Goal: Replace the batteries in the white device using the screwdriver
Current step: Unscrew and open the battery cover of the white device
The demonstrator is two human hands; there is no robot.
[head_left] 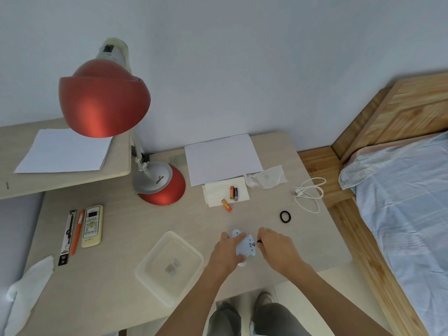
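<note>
Left hand (pixel 226 251) grips white device (pixel 247 247); right hand (pixel 276 248) pinches screwdriver (pixel 259 241) against it. Lamp base (pixel 157 181) reads COOPER.

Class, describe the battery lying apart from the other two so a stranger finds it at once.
Right of the red lamp base lies a white napkin. Two batteries lie side by side on it; the lone battery lies slanted at the napkin's near edge, orange and yellow.
</note>
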